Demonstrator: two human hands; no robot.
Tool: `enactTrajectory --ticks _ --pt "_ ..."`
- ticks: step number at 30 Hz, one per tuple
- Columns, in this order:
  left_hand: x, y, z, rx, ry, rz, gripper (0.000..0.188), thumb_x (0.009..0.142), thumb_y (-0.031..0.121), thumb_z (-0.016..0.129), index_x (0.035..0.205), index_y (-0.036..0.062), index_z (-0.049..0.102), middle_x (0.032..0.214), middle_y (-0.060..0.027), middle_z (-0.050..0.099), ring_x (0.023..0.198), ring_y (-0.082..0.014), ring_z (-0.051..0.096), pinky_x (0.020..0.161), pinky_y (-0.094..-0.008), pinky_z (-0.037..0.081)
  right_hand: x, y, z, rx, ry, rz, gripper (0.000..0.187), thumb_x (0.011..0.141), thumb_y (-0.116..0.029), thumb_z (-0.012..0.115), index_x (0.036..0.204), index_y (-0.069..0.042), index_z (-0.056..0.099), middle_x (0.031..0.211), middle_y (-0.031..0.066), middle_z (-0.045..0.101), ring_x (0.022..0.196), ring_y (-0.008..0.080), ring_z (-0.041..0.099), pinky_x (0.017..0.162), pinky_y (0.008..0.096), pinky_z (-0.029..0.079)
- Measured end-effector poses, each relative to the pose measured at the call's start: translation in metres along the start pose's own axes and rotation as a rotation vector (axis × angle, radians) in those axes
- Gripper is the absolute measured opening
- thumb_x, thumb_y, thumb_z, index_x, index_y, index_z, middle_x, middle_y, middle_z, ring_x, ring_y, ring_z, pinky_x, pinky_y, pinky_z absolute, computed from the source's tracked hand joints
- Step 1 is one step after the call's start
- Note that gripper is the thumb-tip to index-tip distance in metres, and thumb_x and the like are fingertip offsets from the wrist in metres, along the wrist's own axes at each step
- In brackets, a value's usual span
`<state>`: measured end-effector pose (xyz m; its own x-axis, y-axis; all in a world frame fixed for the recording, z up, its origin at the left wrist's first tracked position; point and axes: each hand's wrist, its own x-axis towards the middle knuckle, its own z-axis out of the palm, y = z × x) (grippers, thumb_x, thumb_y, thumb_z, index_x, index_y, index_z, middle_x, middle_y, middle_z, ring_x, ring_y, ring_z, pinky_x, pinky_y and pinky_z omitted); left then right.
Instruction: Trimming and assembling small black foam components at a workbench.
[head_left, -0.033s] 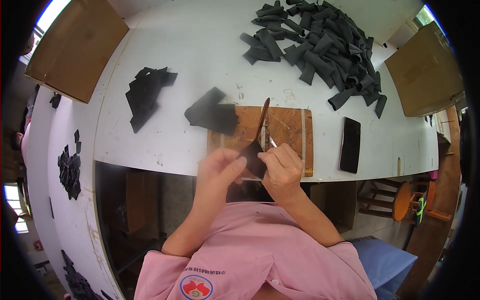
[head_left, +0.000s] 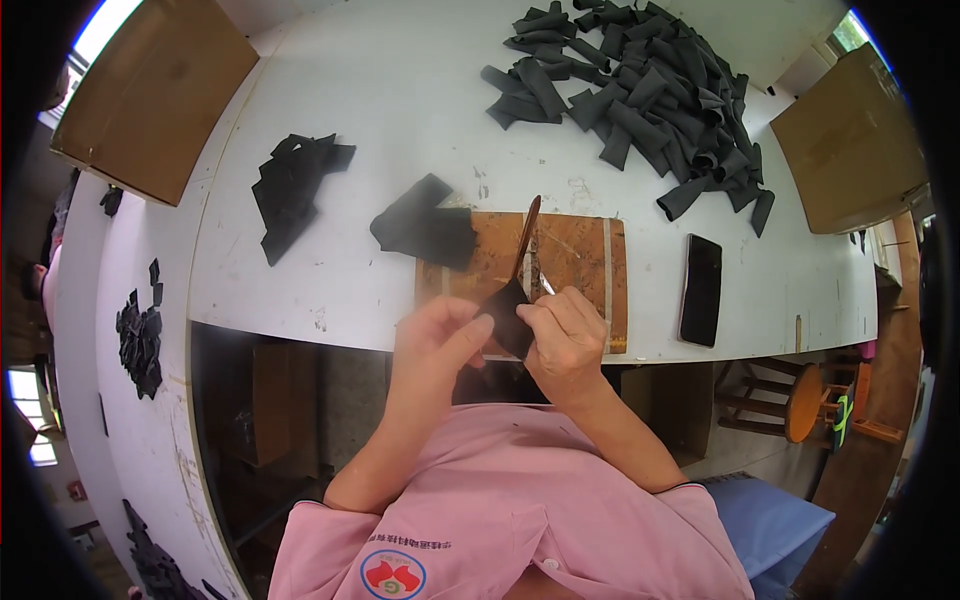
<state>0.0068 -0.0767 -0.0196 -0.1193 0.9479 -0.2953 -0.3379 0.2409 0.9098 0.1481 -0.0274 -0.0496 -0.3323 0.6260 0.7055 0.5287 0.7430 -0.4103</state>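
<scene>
My left hand (head_left: pixel 437 335) and my right hand (head_left: pixel 566 335) meet at the table's front edge, both with closed fingers. Between them they pinch a small black fabric piece (head_left: pixel 509 318) by its two sides. A slim brown stick-like tool (head_left: pixel 527 238) rises from the fabric's upper end; whether it goes inside is hidden. Close to my right fingers a thin, shiny metal tip (head_left: pixel 546 284) shows, its other end out of sight. Under all this lies a worn brown board (head_left: pixel 588 262) with pale stripes. Flat black fabric pieces (head_left: pixel 425 225) overlap its upper left corner.
Farther left is a stack of black pieces (head_left: pixel 296 190). Many dark grey fabric tubes (head_left: pixel 660 100) are heaped at the far right. A phone (head_left: pixel 700 290) lies right of the board. Cardboard boxes (head_left: pixel 155 90) flank the white table; a wooden stool (head_left: pixel 803 402) stands beyond its right front edge.
</scene>
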Motion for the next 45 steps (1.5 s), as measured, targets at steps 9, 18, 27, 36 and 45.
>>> enactTrajectory --ticks 9,18,27,36,45 --pt "-0.001 -0.008 -0.002 0.125 0.129 0.115 0.006 0.079 0.004 0.060 0.081 -0.0017 0.058 0.066 -0.0044 0.059 0.056 -0.0068 0.055 0.046 -0.0176 0.043 -0.002 -0.004 -0.009 0.075 -0.188 0.177 0.018 0.059 -0.010 0.068 0.068 -0.002 0.055 0.064 0.0059 0.049 0.060 0.0234 0.051 0.049 0.0311 0.042" --pt "0.002 -0.016 -0.004 0.149 -0.010 0.181 0.009 0.079 0.002 0.060 0.085 -0.0035 0.056 0.066 -0.0045 0.059 0.060 -0.0070 0.055 0.057 -0.0185 0.047 0.010 -0.014 -0.016 0.521 -0.234 0.430 0.025 0.067 -0.019 0.070 0.078 0.000 0.058 0.074 0.0073 0.054 0.065 0.0210 0.055 0.054 0.0292 0.045" --pt "0.006 -0.021 0.012 0.134 0.297 0.228 0.009 0.075 -0.002 0.058 0.084 0.0002 0.054 0.064 -0.0022 0.057 0.046 -0.0034 0.046 0.038 -0.0175 0.035 0.006 -0.016 0.008 0.046 -0.051 0.200 0.012 0.062 0.001 0.061 0.074 -0.002 0.057 0.070 0.0086 0.052 0.060 0.0227 0.053 0.048 0.0316 0.043" --pt "0.014 -0.001 -0.005 -0.335 -0.237 -0.075 0.022 0.070 -0.007 0.057 0.089 0.0019 0.052 0.071 -0.0002 0.054 0.046 -0.0003 0.038 0.039 -0.0146 0.026 0.005 -0.010 -0.008 1.317 -0.228 1.107 0.003 0.075 0.000 0.061 0.077 -0.001 0.061 0.070 -0.0019 0.053 0.057 0.0062 0.046 0.052 0.0184 0.035" --pt "0.023 -0.022 0.010 0.039 0.189 0.298 0.021 0.072 -0.009 0.049 0.090 -0.0026 0.056 0.082 -0.0050 0.061 0.063 -0.0026 0.051 0.054 -0.0155 0.040 -0.002 -0.002 0.004 1.513 -0.283 1.212 0.012 0.084 -0.017 0.056 0.078 -0.007 0.053 0.069 -0.0042 0.047 0.061 0.0056 0.044 0.054 0.0213 0.036"
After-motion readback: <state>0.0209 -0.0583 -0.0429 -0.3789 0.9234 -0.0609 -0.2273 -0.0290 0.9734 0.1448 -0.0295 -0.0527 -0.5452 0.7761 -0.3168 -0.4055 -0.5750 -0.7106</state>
